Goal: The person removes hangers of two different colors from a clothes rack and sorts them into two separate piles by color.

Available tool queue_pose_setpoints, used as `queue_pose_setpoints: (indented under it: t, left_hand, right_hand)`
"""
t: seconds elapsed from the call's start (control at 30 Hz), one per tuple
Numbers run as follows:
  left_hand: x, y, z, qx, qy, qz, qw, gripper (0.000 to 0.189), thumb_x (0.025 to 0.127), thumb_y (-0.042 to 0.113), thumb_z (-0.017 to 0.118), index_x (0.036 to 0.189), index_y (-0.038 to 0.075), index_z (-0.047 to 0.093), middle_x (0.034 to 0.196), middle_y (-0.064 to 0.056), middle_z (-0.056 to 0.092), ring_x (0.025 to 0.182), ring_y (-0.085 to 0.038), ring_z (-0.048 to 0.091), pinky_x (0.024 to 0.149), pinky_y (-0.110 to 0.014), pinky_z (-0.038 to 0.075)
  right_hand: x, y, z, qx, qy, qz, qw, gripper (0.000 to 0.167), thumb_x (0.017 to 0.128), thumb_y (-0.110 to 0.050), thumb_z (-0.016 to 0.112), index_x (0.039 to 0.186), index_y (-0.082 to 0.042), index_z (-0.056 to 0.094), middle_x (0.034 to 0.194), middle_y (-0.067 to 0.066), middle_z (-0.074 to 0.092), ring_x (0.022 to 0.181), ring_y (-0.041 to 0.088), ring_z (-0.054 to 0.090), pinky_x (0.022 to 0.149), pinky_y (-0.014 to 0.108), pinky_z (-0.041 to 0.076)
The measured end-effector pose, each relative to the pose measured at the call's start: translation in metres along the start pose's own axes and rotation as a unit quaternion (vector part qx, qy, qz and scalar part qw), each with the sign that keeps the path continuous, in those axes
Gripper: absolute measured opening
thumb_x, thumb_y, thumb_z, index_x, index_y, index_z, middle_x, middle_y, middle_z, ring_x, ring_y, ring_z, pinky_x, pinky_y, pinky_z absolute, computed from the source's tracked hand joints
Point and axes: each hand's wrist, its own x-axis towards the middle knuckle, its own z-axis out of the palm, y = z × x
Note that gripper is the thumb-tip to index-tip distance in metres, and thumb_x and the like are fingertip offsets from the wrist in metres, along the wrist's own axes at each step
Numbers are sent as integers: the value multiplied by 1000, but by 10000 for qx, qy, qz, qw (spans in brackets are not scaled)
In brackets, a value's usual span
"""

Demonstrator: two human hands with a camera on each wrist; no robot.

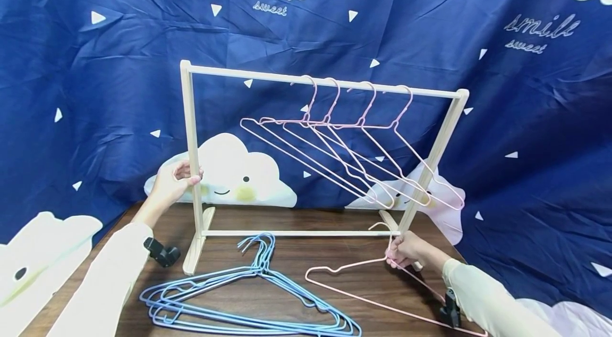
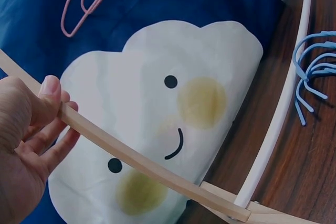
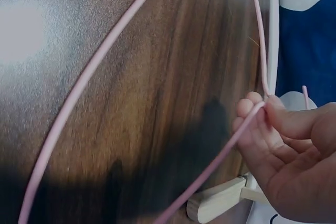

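My left hand [image 1: 174, 182] holds the left upright [image 1: 192, 135] of a wooden garment rack, the thumb in front of the post; the left wrist view shows the same hold, thumb and fingers [image 2: 63, 137] on either side of it. With my right hand [image 1: 406, 249] I pinch a pink hanger [image 1: 354, 298] at the neck below its hook, near the foot of the right upright. In the right wrist view thumb and fingertips meet on the pink wire [image 3: 210, 169]. Several pink hangers [image 1: 365, 108] hang from the rack's top rail [image 1: 239, 72].
A pile of blue hangers [image 1: 248, 273] lies on the brown wooden table [image 1: 287, 252] in front of the rack. The lower crossbar [image 1: 296, 233] runs between the rack's feet. Behind stands a blue curtain [image 1: 119, 87] with clouds and lettering.
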Motion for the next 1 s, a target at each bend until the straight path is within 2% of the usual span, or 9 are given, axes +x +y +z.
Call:
queue_pose_setpoints:
  t: [0.13, 0.27, 0.43, 0.57, 0.67, 0.8, 0.87, 1.0]
  left_hand:
    - [0, 1, 0, 46, -18, 17, 10000, 36, 90, -7, 69, 123, -18, 60, 108, -32, 72, 81, 15, 63, 74, -6, 51]
    - [1, 1, 0, 89, -51, -6, 9999, 36, 90, -7, 68, 124, -18, 60, 111, -37, 69, 81, 16, 62, 74, -6, 51]
    - [2, 1, -1, 107, -64, 45, 9999, 37, 90, -7, 68, 124, -19, 59, 111, -37, 69, 81, 16, 61, 73, -6, 50]
    - [3, 0, -3, 122, -61, 65, 9999, 37, 90, -7, 68, 124, -18, 59, 112, -37, 69, 81, 16, 60, 72, -6, 50]
    - [3, 0, -5, 152, -70, 76, 9998, 37, 91, -6, 68, 125, -18, 59, 110, -32, 72, 81, 17, 60, 72, -6, 50]
    - [2, -1, -5, 112, -84, 101, 9999, 38, 90, -7, 69, 125, -19, 59, 103, -16, 77, 81, 17, 60, 73, -6, 50]
    - [1, -1, -4, 65, -93, 115, 9999, 37, 90, -7, 69, 124, -18, 59, 102, -14, 77, 81, 17, 61, 73, -6, 50]
    - [1, -4, -2, 87, -109, 118, 9998, 37, 90, -7, 69, 124, -18, 59, 106, -28, 74, 82, 17, 61, 72, -6, 50]
  right_hand:
    - [2, 0, 9, -142, -106, 304, 9994, 8, 83, 14, 61, 86, 13, 68, 69, 9, 73, 60, 14, 68, 57, 26, 58]
    - [4, 0, 19, -315, -96, 597, 9977, 7, 84, 12, 63, 83, 9, 69, 66, 6, 71, 59, 13, 66, 58, 25, 56]
    - [9, -4, 30, -525, 273, 895, 9942, 6, 80, 12, 67, 79, 8, 71, 63, 5, 69, 57, 13, 65, 59, 28, 59]
    - [13, -9, 34, -691, 643, 960, 9909, 6, 73, 12, 67, 71, 6, 69, 58, 5, 66, 55, 13, 62, 58, 28, 60]
    - [15, -12, 37, -799, 863, 1060, 9874, 13, 70, 11, 69, 64, 0, 66, 56, 3, 62, 53, 11, 60, 57, 27, 59]
    - [16, -12, 41, -948, 902, 1171, 9845, 19, 71, 11, 68, 61, -4, 62, 54, 0, 58, 51, 8, 57, 55, 23, 57]
    - [16, -10, 43, -1028, 894, 1218, 9832, 20, 71, 10, 67, 60, -5, 61, 53, -1, 56, 51, 7, 56, 54, 21, 56]
    - [16, -6, 44, -997, 902, 1240, 9831, 21, 71, 10, 69, 58, -5, 61, 52, -1, 56, 50, 7, 56, 54, 21, 55]
